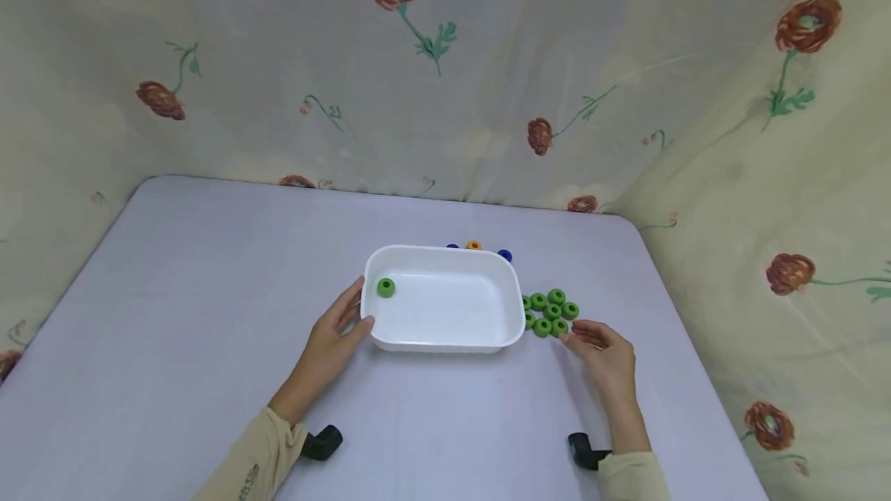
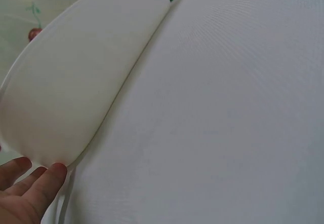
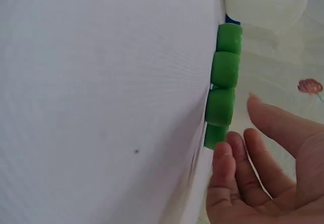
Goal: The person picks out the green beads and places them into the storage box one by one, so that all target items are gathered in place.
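A white rectangular tray (image 1: 445, 346) sits on the table, with one green bead (image 1: 386, 287) near its left end inside. My left hand (image 1: 339, 329) holds the tray's left end, thumb at the rim and fingers along the outer side. In the left wrist view, fingertips (image 2: 59, 169) touch the tray's corner. Several green beads (image 1: 553, 311) with holes lie in a cluster against the tray's right side. My right hand (image 1: 607, 352) is beside the nearest of them. In the right wrist view, a gap separates thumb and fingers, beside a row of green beads (image 3: 221, 106).
Behind the tray, partly hidden by its far rim, are an orange bead (image 1: 474, 245) and two blue beads (image 1: 504, 255). A pale cloth covers the table (image 1: 209, 315). Flower-patterned curtains (image 1: 487, 60) hang around its back and sides.
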A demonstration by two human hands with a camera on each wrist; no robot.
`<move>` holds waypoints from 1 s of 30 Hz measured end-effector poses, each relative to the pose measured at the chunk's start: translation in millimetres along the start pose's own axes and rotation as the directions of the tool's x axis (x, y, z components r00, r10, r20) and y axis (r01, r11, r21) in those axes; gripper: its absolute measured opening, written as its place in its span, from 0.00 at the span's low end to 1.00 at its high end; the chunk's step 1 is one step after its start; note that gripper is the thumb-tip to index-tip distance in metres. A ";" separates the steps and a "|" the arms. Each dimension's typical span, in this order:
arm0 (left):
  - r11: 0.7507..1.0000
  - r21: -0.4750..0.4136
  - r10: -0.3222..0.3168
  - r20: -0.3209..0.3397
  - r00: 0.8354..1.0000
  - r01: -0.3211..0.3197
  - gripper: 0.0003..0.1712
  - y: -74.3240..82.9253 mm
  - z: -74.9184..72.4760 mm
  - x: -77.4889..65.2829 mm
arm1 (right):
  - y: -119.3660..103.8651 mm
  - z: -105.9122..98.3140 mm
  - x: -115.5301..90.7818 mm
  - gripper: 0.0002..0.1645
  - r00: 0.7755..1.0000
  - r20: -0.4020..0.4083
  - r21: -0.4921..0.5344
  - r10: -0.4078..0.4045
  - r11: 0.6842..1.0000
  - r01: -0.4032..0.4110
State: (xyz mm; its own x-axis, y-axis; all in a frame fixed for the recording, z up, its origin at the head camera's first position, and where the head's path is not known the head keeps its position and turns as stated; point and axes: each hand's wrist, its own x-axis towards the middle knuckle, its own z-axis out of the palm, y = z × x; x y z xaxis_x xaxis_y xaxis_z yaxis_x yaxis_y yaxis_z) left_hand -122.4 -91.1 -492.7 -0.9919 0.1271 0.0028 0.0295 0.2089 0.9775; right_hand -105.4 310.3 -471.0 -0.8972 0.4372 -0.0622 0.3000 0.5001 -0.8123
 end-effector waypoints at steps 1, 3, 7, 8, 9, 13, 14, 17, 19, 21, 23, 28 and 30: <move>1.000 0.002 -0.002 0.000 1.000 0.002 0.37 0.3 0.1 -0.2 | 1.7 -0.1 0.3 0.23 1.000 0.010 -0.003 0.006 1.000 -0.005; 1.000 0.004 -0.007 0.000 1.000 0.007 0.37 1.0 0.3 -0.5 | 5.6 0.2 1.4 0.24 1.000 0.026 -0.006 0.011 1.000 -0.011; 1.000 0.006 -0.019 -0.003 1.000 0.019 0.37 1.1 0.6 -0.7 | 14.0 4.1 4.6 0.25 0.999 0.041 -0.014 0.022 1.000 -0.021; 1.000 0.003 -0.021 -0.004 1.000 0.021 0.37 0.7 0.8 -0.8 | 16.3 5.4 5.2 0.25 0.999 0.042 -0.017 0.024 1.000 -0.024; 1.000 0.000 -0.022 -0.005 1.000 0.022 0.37 0.2 0.9 -0.9 | 18.2 6.7 5.7 0.25 0.999 0.041 -0.021 0.025 0.999 -0.025; 1.000 -0.007 -0.020 -0.008 1.000 0.020 0.37 -0.8 0.1 -0.1 | 20.9 11.8 8.7 0.25 0.999 0.031 -0.039 0.013 0.999 -0.012; 1.000 -0.006 -0.022 -0.008 1.000 0.022 0.37 -0.8 0.1 -0.2 | 21.0 12.8 9.5 0.26 1.000 0.027 -0.042 0.008 0.999 -0.007; 0.999 0.003 -0.033 -0.007 0.999 0.033 0.38 0.8 0.1 -0.7 | 20.2 14.7 11.1 0.28 1.000 0.019 -0.055 -0.003 0.998 0.004; 0.999 0.013 -0.041 -0.005 0.999 0.041 0.38 1.5 0.6 -0.7 | 19.4 15.6 11.8 0.29 1.000 0.017 -0.061 -0.005 0.998 0.006; 0.999 0.022 -0.047 -0.005 0.999 0.047 0.38 2.0 1.0 -0.5 | 19.0 16.2 12.4 0.29 1.000 0.014 -0.070 -0.008 0.997 0.009; 0.998 0.026 -0.052 -0.007 0.999 0.052 0.39 1.5 1.3 0.1 | 18.4 16.9 13.0 0.28 1.000 0.007 -0.083 -0.015 0.996 0.016; 0.999 0.015 -0.052 -0.011 0.999 0.052 0.38 0.5 1.5 0.3 | 19.5 18.1 13.5 0.25 1.000 -0.004 -0.122 -0.028 0.992 0.028; 0.999 0.008 -0.046 -0.008 0.999 0.046 0.38 0.3 1.3 0.3 | 20.0 18.5 13.6 0.25 1.000 -0.004 -0.131 -0.028 0.991 0.028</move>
State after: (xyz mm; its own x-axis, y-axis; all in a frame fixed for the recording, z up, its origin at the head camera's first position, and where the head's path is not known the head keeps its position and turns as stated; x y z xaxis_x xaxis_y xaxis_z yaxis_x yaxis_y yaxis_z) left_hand -122.5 -89.8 -492.7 -0.9931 0.1096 -0.0405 -0.0152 0.2223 0.9749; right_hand -117.6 312.4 -498.8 -0.9040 0.4261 -0.0364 0.3148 0.6054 -0.7310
